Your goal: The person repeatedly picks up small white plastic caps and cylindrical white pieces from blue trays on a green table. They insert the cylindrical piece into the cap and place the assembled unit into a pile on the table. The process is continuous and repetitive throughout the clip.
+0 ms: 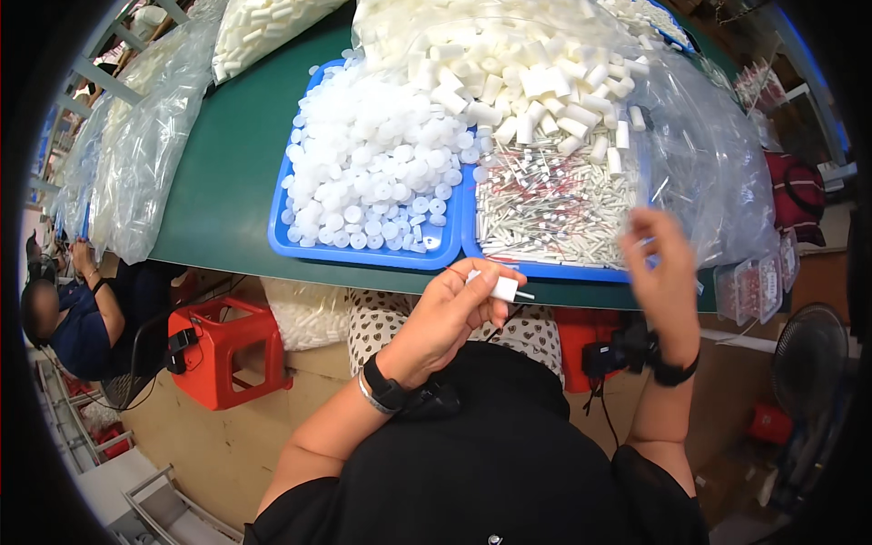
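While both forearms rise from the lower edge, this is how things lie around the green table [227, 173]:

Left hand [450, 313]: just below the table's near edge, fingers curled and pinching a small white cylinder.
White cylinder [502, 289]: held between thumb and fingertips, a thin pin sticking out to the right.
Right hand [663, 272]: blurred, raised at the table's near edge; whether the fingers are spread or pinching cannot be told.
Left blue tray [363, 254]: on the table, heaped with round white caps [372, 163].
Right blue tray [545, 270]: beside it, holding thin white and red sticks [554, 213].
Clear bag [545, 73]: farther back on the table, full of white tubes.
Red stool [222, 350]: under the table, left.
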Available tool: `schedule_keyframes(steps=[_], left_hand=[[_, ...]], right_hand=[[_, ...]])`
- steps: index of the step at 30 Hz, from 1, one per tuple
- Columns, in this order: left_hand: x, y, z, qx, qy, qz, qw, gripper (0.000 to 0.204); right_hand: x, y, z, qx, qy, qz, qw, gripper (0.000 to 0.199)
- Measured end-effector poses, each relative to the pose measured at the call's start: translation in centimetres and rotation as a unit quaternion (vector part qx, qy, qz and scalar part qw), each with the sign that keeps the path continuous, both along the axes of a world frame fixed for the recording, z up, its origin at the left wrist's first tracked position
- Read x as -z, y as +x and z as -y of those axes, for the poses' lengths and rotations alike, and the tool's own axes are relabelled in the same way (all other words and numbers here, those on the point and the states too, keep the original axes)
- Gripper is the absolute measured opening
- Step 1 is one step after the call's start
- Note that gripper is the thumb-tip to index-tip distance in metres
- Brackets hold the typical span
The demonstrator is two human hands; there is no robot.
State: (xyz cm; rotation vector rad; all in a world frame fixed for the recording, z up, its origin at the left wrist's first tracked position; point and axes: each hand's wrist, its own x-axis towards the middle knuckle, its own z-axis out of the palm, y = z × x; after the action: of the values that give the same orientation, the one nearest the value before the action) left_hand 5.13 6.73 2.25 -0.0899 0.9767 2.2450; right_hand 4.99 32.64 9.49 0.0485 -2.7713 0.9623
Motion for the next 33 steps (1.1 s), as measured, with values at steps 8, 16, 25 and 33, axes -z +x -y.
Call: schedule_keyframes(steps=[8, 16, 25, 33], left_hand=[[-0.3, 0.3, -0.8, -0.072, -0.007, 0.02, 0.997, 0.022], [0.5, 1.8, -0.9, -0.122, -0.156, -0.17, 0.965, 0.016], [0.8, 2.2, -1.1, -0.053, 0.002, -0.144, 0.988, 0.044], [1.3, 1.7, -1.2, -0.056, 0.048, -0.014, 0.997, 0.045]], right_hand=[[2.6, 2.2, 6.0, -0.236, -0.021, -0.001, 0.972, 0.031], [5.5, 2.7, 7.8, -0.174, -0.125, -0.006, 0.977, 0.03], [6.5, 2.6, 9.0, -0.262, -0.17, -0.031, 0.949, 0.024], [7.1, 2.2, 9.9, -0.219, -0.114, -0.023, 0.969, 0.027]])
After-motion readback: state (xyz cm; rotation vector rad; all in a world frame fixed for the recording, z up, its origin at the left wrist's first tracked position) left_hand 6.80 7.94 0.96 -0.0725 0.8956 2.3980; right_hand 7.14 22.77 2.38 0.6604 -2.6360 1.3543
